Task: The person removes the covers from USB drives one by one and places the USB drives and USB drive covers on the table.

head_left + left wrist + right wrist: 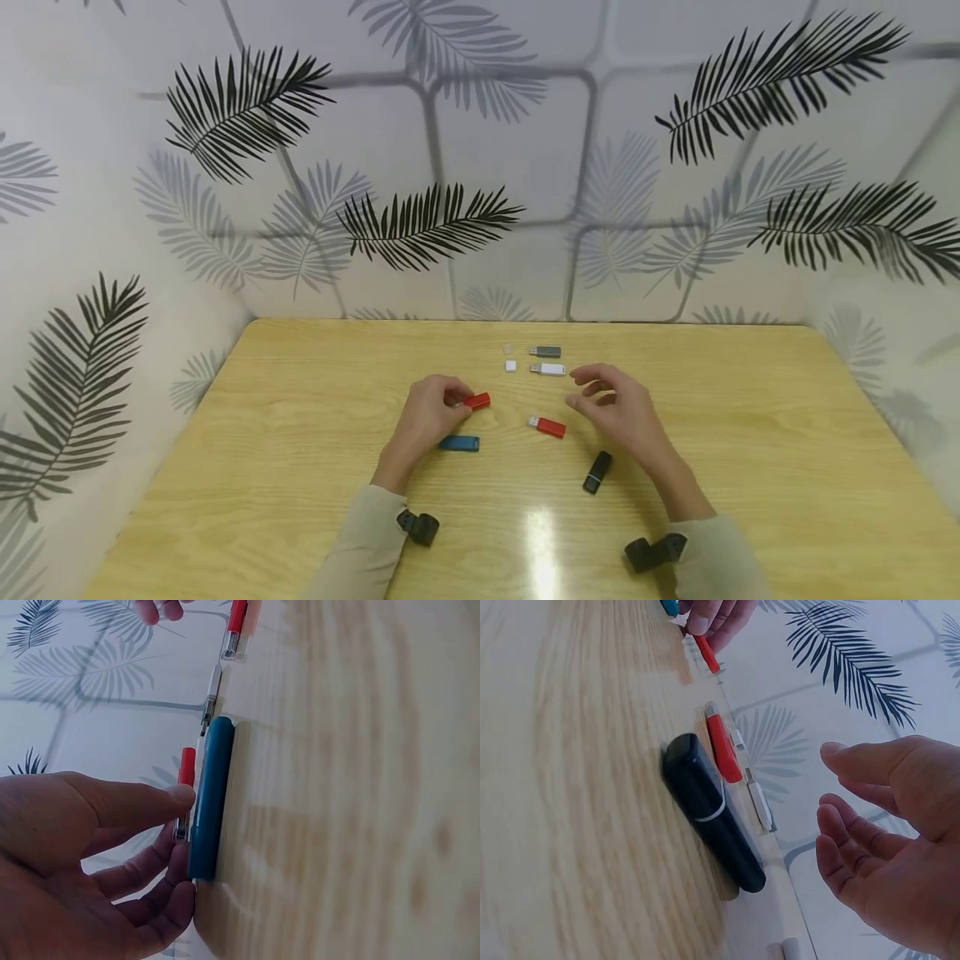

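Note:
My left hand (431, 417) pinches a red USB stick (477, 402) between thumb and fingers, close above the tabletop. In the left wrist view, a silvery or clear end of that stick (181, 829) shows below the thumb. A blue USB stick (460, 443) lies just nearer than the left hand. My right hand (618, 412) hovers with loosely bent fingers and nothing between them. To its left lies a second red USB stick (550, 427), its metal plug bare. A black USB stick (712, 814) with a pale band lies on the near side of the right hand.
At the back of the wooden table (315, 392) lie a grey USB stick (546, 352) and a white USB stick (550, 369). A small white cap (511, 366) and a clear cap (507, 349) lie left of them. A leaf-patterned wall (510, 275) stands behind.

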The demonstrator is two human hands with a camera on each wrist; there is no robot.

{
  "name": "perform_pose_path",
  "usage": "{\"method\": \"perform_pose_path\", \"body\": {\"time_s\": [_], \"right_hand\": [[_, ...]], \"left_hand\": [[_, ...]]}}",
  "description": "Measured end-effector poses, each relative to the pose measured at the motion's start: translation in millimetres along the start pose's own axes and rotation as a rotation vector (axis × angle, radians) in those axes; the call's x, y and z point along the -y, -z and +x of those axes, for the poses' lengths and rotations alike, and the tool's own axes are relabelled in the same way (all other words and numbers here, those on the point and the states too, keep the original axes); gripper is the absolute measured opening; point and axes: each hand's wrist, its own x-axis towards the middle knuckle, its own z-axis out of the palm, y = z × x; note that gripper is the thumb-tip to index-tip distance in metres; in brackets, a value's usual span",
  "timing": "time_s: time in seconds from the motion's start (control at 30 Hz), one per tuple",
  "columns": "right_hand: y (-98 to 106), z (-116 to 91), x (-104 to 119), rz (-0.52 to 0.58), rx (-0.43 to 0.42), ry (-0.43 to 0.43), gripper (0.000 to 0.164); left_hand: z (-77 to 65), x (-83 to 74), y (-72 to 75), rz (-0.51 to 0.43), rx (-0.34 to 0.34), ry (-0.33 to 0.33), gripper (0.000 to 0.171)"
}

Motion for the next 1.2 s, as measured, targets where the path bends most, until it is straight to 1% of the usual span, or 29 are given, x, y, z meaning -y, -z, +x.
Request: {"method": "perform_pose_path", "body": {"time_s": [0.07, 0.2, 0.23, 0.37, 0.43, 0.57, 0.7, 0.77, 0.83, 1.0, 1.2], "right_hand": [[-2, -1, 3, 0.008, 0.004, 0.013, 0.030], [-5, -3, 11, 0.023, 0.020, 0.039, 0.030], [-5, -4, 13, 0.024, 0.020, 0.049, 0.030], [-6, -6, 16, 0.033, 0.018, 0.085, 0.030], [-7, -7, 17, 0.031, 0.020, 0.092, 0.029], [-10, -8, 19, 0.030, 0.021, 0.111, 0.030], [-14, -9, 25, 0.046, 0.014, 0.158, 0.031], [-15, -10, 28, 0.055, 0.018, 0.172, 0.032], [-16, -12, 30, 0.060, 0.028, 0.177, 0.033], [-20, -15, 36, 0.048, 0.056, 0.163, 0.033], [-24, -16, 36, 0.041, 0.062, 0.195, 0.031]], "left_hand": [[-2.1, 1.2, -0.2, -0.015, -0.001, -0.011, 0.013], [-7.1, -0.9, -0.5, -0.050, -0.007, -0.007, 0.015], [-7.9, -1.9, -0.5, -0.063, -0.011, -0.018, 0.016], [-9.5, -7.1, 0.2, -0.123, -0.026, -0.100, 0.017], [-10.8, -9.4, 0.4, -0.138, -0.027, -0.137, 0.017], [-15.2, -16.1, 1.3, -0.158, -0.018, -0.174, 0.018], [-20.1, -24.0, 1.7, -0.176, 0.003, -0.215, 0.019], [-21.4, -26.7, 1.1, -0.175, 0.007, -0.246, 0.019], [-22.2, -28.9, 0.5, -0.174, 0.006, -0.261, 0.019], [-23.8, -33.7, -0.3, -0.163, -0.001, -0.270, 0.019], [-25.4, -38.5, -0.5, -0.144, 0.010, -0.323, 0.016]]}}
